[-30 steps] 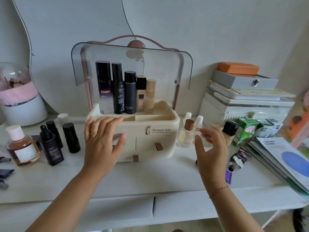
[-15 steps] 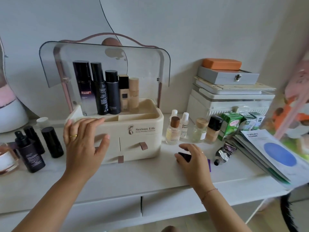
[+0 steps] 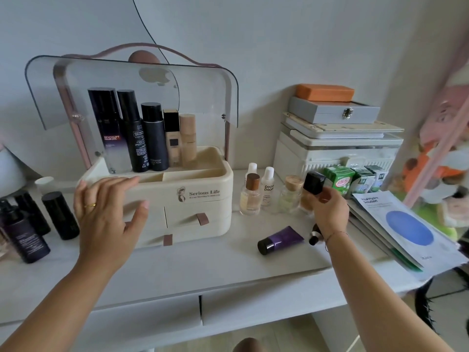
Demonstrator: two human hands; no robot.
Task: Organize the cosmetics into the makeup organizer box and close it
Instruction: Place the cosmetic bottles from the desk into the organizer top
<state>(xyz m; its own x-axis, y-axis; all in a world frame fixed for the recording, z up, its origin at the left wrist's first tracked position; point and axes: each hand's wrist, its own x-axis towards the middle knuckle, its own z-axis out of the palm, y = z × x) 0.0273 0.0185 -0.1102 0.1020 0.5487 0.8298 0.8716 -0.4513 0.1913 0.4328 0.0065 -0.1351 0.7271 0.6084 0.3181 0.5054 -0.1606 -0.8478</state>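
The cream makeup organizer box point(image 3: 203, 174) stands on the desk with its clear lid point(image 3: 132, 92) raised. Several tall bottles point(image 3: 142, 138) stand in its back compartment. My left hand point(image 3: 109, 214) hovers open against the box's front left corner. My right hand point(image 3: 328, 212) is closed around a foundation bottle with a black cap point(image 3: 314, 183), which tilts left. Beside it stand a wooden-capped bottle point(image 3: 250, 196), a small white bottle point(image 3: 267, 190) and a cork-capped glass bottle point(image 3: 291, 195). A purple tube point(image 3: 280, 239) lies in front; another tube point(image 3: 314, 238) is partly hidden under my wrist.
Black bottles point(image 3: 59, 214) and a dark pump bottle point(image 3: 24, 235) stand left of the box. A stack of storage boxes point(image 3: 337, 138), green cartons point(image 3: 340, 180) and sheet mask packets point(image 3: 406, 224) fill the right side. Desk drawers point(image 3: 198, 316) sit below the front edge.
My right hand left the purple tube on the desk, moved back and right, and closed on the black-capped foundation bottle. My left hand stayed at the box front.
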